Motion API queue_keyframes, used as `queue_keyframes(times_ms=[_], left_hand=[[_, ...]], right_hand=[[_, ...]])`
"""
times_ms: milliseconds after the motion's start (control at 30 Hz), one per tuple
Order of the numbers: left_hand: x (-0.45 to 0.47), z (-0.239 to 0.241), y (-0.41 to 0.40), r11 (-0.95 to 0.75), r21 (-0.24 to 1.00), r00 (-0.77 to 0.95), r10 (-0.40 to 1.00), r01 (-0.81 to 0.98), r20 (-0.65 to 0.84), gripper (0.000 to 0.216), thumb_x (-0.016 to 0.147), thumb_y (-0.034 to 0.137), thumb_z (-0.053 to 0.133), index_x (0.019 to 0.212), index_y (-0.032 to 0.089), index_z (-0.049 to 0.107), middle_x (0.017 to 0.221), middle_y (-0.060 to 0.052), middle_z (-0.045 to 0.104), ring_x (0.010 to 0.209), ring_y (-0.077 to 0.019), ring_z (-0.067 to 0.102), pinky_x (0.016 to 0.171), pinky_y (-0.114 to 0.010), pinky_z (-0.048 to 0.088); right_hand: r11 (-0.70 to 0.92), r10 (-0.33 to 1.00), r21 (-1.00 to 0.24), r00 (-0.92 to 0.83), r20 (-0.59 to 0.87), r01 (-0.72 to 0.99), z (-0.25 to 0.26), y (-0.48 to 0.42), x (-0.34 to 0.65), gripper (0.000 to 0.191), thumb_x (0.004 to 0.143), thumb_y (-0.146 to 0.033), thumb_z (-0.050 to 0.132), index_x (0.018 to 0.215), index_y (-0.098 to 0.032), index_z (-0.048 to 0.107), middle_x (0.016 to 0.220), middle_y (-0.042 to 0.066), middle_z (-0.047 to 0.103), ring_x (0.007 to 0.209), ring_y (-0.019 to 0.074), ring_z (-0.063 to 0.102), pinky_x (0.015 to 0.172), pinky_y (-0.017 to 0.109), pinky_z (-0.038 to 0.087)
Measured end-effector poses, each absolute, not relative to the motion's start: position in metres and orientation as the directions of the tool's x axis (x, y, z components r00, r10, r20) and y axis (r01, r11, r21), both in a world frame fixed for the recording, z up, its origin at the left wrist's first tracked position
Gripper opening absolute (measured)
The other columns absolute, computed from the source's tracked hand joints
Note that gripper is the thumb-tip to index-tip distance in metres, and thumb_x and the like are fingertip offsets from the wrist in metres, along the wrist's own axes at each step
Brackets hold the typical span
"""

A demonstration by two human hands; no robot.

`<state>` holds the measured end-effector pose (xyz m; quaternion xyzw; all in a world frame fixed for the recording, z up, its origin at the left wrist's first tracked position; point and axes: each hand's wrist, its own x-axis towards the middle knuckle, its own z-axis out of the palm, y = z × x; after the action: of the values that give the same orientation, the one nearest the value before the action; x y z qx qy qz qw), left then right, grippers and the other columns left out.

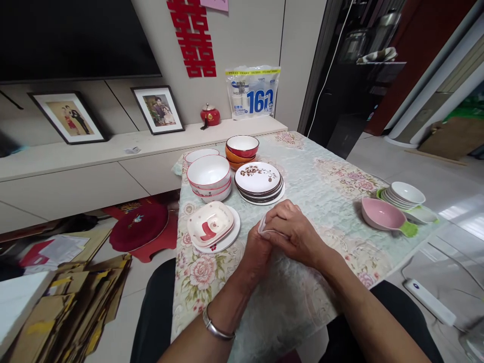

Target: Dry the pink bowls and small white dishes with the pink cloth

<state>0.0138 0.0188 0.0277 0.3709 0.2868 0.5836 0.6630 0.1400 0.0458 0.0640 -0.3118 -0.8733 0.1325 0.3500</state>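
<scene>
Both my hands meet over the middle of the floral tablecloth point(333, 181). My right hand point(293, 229) lies over my left hand point(257, 252), and together they close on a small white dish point(262, 227), of which only the rim shows. A metal bracelet point(214, 326) circles my left wrist. Just left of the hands sits a white and red rectangular dish on a round plate point(212, 227). Beyond them is a stack of flower-patterned plates point(259, 181).
White bowls with red rims point(209, 176) and an orange and red bowl stack point(242, 148) stand at the far end. A pink handled dish point(383, 216) and stacked small white saucers point(404, 195) sit at the right edge. Cardboard point(68, 307) lies on the floor at left.
</scene>
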Motion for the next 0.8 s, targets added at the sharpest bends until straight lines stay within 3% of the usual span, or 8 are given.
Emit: queue_keyframes(times_ms=[100, 267, 467, 567, 733, 800], left_hand=[[0.013, 0.028, 0.019, 0.112, 0.802, 0.204, 0.979, -0.587, 0.013, 0.023, 0.070, 0.022, 0.079, 0.091, 0.017, 0.072, 0.083, -0.002, 0.069, 0.079, -0.0186, 0.061, 0.075, -0.030, 0.047], [0.014, 0.023, 0.019, 0.250, 0.694, 0.257, 0.962, -0.675, -0.095, 0.035, 0.070, 0.030, 0.082, 0.097, 0.012, 0.070, 0.086, -0.006, 0.071, 0.075, -0.0168, 0.062, 0.074, -0.029, 0.048], [0.012, 0.024, 0.022, 0.267, 0.646, 0.245, 0.961, -0.715, -0.126, 0.032, 0.073, 0.028, 0.078, 0.098, 0.010, 0.069, 0.090, -0.008, 0.071, 0.076, -0.0171, 0.063, 0.074, -0.029, 0.049], [0.011, 0.025, 0.021, 0.289, 0.665, 0.319, 0.944, -0.688, -0.081, 0.037, 0.068, 0.021, 0.080, 0.103, 0.011, 0.069, 0.090, -0.008, 0.071, 0.076, -0.0180, 0.064, 0.072, -0.029, 0.049], [0.012, 0.030, 0.019, 0.282, 0.716, 0.306, 0.947, -0.638, -0.101, 0.018, 0.064, 0.013, 0.078, 0.080, 0.012, 0.070, 0.070, -0.003, 0.068, 0.062, -0.0154, 0.062, 0.063, -0.027, 0.048], [0.012, 0.029, 0.019, 0.275, 0.727, 0.289, 0.951, -0.629, -0.109, 0.013, 0.062, 0.011, 0.077, 0.073, 0.012, 0.069, 0.066, -0.002, 0.067, 0.059, -0.0144, 0.060, 0.060, -0.026, 0.047]], right_hand=[[0.736, 0.677, -0.514, -0.512, 0.529, 0.441, 0.062, 0.050, 0.143, 0.019, 0.096, -0.030, 0.056, 0.087, -0.024, 0.072, 0.095, 0.005, 0.068, 0.095, 0.0225, 0.057, 0.088, 0.041, 0.044], [0.493, 0.870, -0.704, -0.279, 0.406, 0.512, 0.046, 0.066, 0.153, 0.020, 0.095, -0.034, 0.056, 0.090, -0.022, 0.072, 0.091, 0.005, 0.068, 0.091, 0.0217, 0.062, 0.083, 0.036, 0.047], [0.350, 0.933, -0.740, -0.140, 0.332, 0.574, 0.032, 0.071, 0.150, 0.026, 0.096, -0.036, 0.053, 0.086, -0.021, 0.072, 0.084, 0.004, 0.068, 0.088, 0.0224, 0.062, 0.080, 0.035, 0.045], [0.406, 0.905, -0.709, -0.146, 0.399, 0.576, 0.037, 0.066, 0.149, 0.022, 0.095, -0.033, 0.055, 0.087, -0.021, 0.072, 0.085, 0.005, 0.068, 0.089, 0.0225, 0.061, 0.082, 0.037, 0.045], [0.692, 0.721, -0.474, -0.481, 0.499, 0.545, 0.056, 0.053, 0.143, 0.022, 0.095, -0.030, 0.056, 0.082, -0.022, 0.072, 0.094, 0.007, 0.067, 0.095, 0.0237, 0.055, 0.087, 0.040, 0.043], [0.737, 0.676, -0.442, -0.548, 0.493, 0.512, 0.057, 0.052, 0.143, 0.023, 0.096, -0.030, 0.056, 0.083, -0.022, 0.072, 0.092, 0.006, 0.067, 0.095, 0.0236, 0.055, 0.088, 0.041, 0.043]])
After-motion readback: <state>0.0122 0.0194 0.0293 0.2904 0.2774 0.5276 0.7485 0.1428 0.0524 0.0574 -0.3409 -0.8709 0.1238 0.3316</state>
